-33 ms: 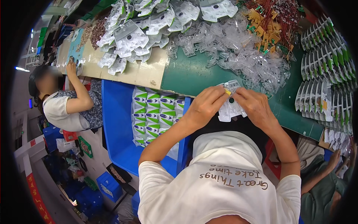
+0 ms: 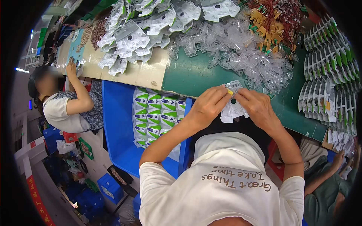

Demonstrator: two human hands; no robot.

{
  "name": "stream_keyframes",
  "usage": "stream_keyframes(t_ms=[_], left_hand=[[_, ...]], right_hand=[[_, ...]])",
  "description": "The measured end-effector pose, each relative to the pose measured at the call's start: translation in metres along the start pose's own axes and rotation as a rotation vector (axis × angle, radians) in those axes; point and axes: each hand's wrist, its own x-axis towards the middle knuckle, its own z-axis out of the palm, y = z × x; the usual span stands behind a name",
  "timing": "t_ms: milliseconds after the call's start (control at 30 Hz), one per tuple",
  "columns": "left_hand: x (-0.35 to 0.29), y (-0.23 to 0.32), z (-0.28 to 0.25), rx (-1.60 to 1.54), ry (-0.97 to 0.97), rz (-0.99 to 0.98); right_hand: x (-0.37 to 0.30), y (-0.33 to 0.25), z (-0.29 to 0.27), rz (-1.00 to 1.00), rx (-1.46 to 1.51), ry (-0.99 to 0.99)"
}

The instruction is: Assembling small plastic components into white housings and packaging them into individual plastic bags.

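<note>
Just off the front edge of the green table, both my hands are closed around a white plastic housing (image 2: pixel 227 113) with a dark round hole in it. My left hand (image 2: pixel 206 104) grips its left side, fingertips pressed together by a small yellow piece (image 2: pixel 230 92); its exact kind is too small to make out. On the other side, my right hand (image 2: pixel 259 108) pinches the housing's upper right part, and its fingertips partly cover what lies between them. The housing's upper end rests near the table edge, its lower end pointing toward my body.
Beyond my hands lie clear plastic parts (image 2: pixel 241 54), white-and-green housings (image 2: pixel 130 37), and yellow pieces with red wires (image 2: pixel 267 30). Stacked housings (image 2: pixel 328 71) stand right. A blue bin (image 2: pixel 117 128) holds rows of finished-looking units (image 2: pixel 154 116). A co-worker (image 2: pixel 68 101) sits left, another (image 2: pixel 328 180) right.
</note>
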Motion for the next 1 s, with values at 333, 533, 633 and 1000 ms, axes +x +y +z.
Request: stream_keyframes(t_ms=[333, 533, 633, 1000], left_hand=[[-0.001, -0.003, 0.011, 0.135, -0.052, 0.025], [-0.011, -0.003, 0.028, -0.055, 0.113, -0.057], [-0.010, -0.002, 0.032, -0.176, 0.200, -0.139], [0.005, -0.011, 0.014, -0.241, -0.177, -0.104]], right_hand=[[-0.003, 0.002, 0.010, 0.095, 0.088, 0.111], [-0.012, -0.003, -0.002, 0.208, 0.156, 0.083], [-0.018, -0.006, -0.006, 0.226, 0.202, 0.062], [-0.018, -0.013, -0.022, 0.221, 0.235, 0.078]])
